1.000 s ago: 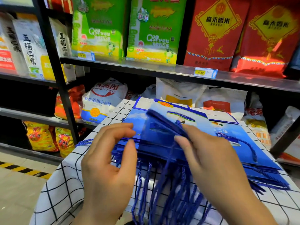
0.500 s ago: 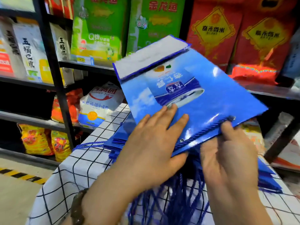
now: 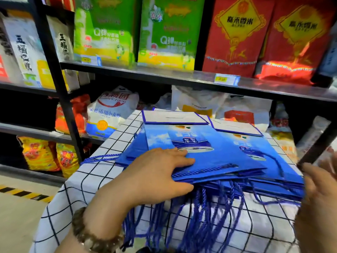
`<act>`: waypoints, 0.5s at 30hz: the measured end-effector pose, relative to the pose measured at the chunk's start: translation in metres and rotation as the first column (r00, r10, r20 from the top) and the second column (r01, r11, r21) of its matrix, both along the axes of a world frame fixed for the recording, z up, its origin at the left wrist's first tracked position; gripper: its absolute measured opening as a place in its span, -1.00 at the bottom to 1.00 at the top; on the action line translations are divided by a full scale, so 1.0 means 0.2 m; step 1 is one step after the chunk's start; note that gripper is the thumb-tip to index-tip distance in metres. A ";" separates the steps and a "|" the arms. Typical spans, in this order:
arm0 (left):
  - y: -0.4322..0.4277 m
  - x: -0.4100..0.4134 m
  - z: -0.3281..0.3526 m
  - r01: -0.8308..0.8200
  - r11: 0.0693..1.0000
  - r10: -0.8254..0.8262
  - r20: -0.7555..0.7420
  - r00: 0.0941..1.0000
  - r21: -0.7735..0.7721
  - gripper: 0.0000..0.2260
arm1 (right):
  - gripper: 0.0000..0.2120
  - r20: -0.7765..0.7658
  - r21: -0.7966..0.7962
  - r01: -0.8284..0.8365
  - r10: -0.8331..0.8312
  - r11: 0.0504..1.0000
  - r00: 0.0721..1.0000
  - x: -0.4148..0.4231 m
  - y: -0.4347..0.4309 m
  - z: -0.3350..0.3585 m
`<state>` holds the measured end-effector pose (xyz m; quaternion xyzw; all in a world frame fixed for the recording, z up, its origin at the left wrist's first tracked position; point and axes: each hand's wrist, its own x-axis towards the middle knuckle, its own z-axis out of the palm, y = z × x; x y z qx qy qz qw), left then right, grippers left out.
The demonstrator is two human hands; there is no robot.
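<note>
My left hand [image 3: 156, 172] pinches the near-left corner of the top blue bag [image 3: 209, 154], fingers flat above and thumb beneath, while its handle edge runs rightward along the stack [image 3: 273, 181] to my blurred, loosely spread right hand [image 3: 321, 189].

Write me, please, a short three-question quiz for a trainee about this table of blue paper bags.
1. True or false: the left hand holds the topmost glossy blue paper bag, fingers flat on it.
2. Where do the blue rope handles hang? A) over the front edge of the white black-checked cloth; B) from a hook; C) inside a box.
3. Fill in: on the upper shelf, tall green bags stand beside tall ___ bags.
Key: 1 true; 2 A; 3 red, the red bags.
</note>
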<state>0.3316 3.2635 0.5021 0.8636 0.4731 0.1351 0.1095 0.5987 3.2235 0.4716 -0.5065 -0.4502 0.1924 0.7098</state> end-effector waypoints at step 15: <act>-0.24 -0.23 -0.16 -0.395 0.829 0.255 0.362 0.897 0.395 -0.80 | -0.74 0.714 -0.323 -0.331 0.458 0.887 0.530 -0.50 0.07 0.12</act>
